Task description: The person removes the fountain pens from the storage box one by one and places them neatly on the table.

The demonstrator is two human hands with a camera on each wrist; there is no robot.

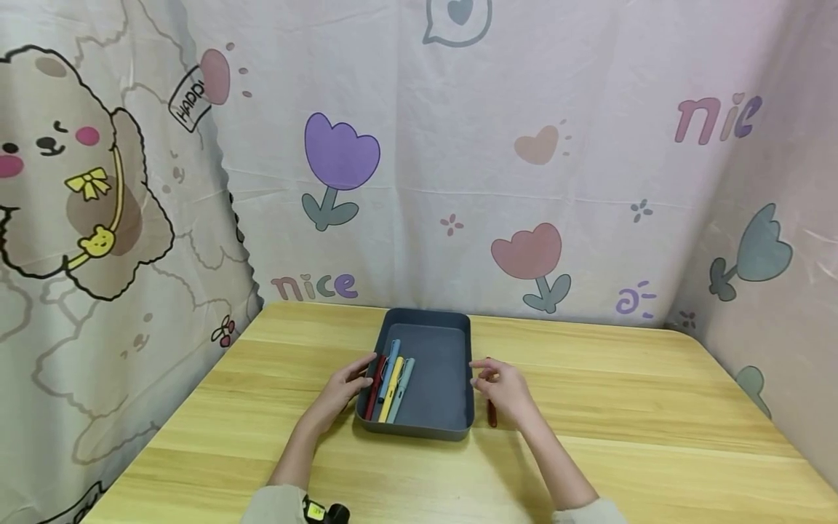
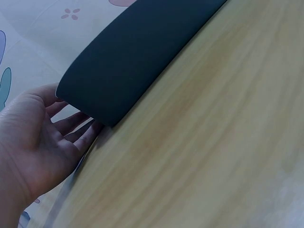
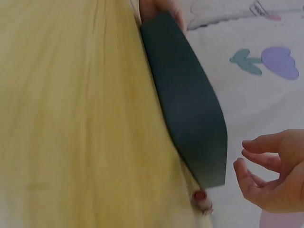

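A dark grey tray (image 1: 440,378) lies on the table. Along its left side lie a dark red pen (image 1: 374,393), a blue pen (image 1: 393,356), a yellow pen (image 1: 390,393) and a grey-green pen (image 1: 401,393). Against the tray's left wall, my left hand (image 1: 342,389) rests with fingers extended; its thumb and fingers meet the tray corner in the left wrist view. My right hand (image 1: 504,386) hovers by the right wall, fingers loosely bent and holding nothing, apart from the tray in the right wrist view. Another red pen (image 1: 492,415) lies on the table, partly hidden beneath that hand.
The wooden table (image 1: 622,393) extends on both sides of the tray. Behind it and at the sides hang printed curtains (image 1: 419,175). A black strap with a small device (image 1: 321,511) sits at the left sleeve.
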